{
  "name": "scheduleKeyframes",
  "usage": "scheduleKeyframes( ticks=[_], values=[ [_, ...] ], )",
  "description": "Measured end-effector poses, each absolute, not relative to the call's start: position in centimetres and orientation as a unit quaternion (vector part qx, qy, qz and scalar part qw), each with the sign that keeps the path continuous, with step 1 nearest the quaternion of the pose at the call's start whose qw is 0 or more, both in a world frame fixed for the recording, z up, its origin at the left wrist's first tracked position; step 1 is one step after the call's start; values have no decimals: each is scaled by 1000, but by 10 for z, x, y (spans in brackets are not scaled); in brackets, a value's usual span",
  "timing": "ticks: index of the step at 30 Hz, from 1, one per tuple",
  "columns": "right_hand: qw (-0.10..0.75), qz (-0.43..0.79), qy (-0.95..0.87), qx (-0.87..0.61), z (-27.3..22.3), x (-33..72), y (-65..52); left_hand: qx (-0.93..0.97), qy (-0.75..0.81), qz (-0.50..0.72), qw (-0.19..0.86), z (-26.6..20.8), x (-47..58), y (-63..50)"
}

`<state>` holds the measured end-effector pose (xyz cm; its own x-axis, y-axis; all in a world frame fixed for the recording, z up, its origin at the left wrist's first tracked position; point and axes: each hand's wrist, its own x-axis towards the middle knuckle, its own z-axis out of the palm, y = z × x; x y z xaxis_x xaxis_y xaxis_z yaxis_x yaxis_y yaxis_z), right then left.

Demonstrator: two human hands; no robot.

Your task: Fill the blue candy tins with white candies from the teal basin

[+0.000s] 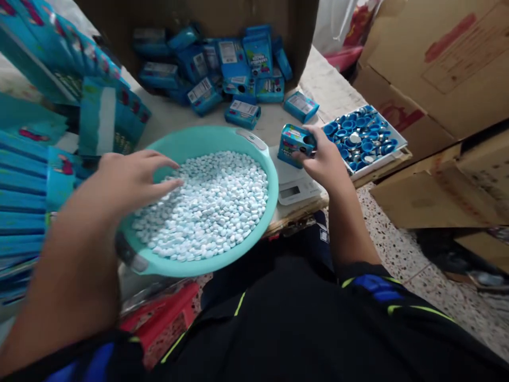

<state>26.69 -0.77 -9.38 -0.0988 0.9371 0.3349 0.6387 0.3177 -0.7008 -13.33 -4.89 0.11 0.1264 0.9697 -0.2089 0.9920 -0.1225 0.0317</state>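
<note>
A turquoise basin (274, 196) holds a heap of small pale-blue candies (210, 207). Over its left rim reaches my left hand (135, 178), fingers apart, nothing visible between them, fingertips close above the candies. To the right, my right hand (324, 159) grips a small blue candy box (292, 143) by its right side. A dark round opening shows on the box's top. This box is at a white digital scale (300, 191); whether it rests on the scale or is held just over it, I cannot tell.
A cardboard carton (107, 32) on its side holds several blue boxes (199, 63); two more boxes lie before it. Blue caps fill a white tray (400, 140) at right. Folded blue packaging (24, 185) stands at left. Large cartons (429, 191) stand beyond the table's right edge.
</note>
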Motion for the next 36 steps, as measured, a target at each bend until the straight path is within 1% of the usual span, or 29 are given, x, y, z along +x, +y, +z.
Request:
scheduleKeyframes(
  ticks=[2,4,6,8,12,15,19,22,28,36],
  values=[
    [410,205,-696,-553,-101,274,-15,699,677,-207,100,21,-111,-42],
    [444,191,-663,-572,-110,282,-26,684,682,-234,109,38,-85,-35],
    [476,169,-624,-596,-122,288,-38,731,653,-176,87,43,-63,-27],
    [502,162,-581,-620,-137,291,-49,769,620,-127,97,34,-49,-16],
    [537,177,-516,-643,-158,289,-60,788,558,-159,204,-8,-49,3],
    [548,165,-519,-635,-166,291,-58,784,554,-159,231,-26,-56,8],
    [570,157,-551,-589,-176,301,-53,747,589,-210,226,-18,-50,1],
    [598,158,-553,-559,-184,306,-52,756,580,-236,189,-9,-40,-6],
    [611,151,-540,-558,-192,307,-50,764,584,-222,160,-1,-37,-6],
    [588,136,-566,-562,-190,308,-49,774,604,-134,135,9,-43,-8]
  ],
)
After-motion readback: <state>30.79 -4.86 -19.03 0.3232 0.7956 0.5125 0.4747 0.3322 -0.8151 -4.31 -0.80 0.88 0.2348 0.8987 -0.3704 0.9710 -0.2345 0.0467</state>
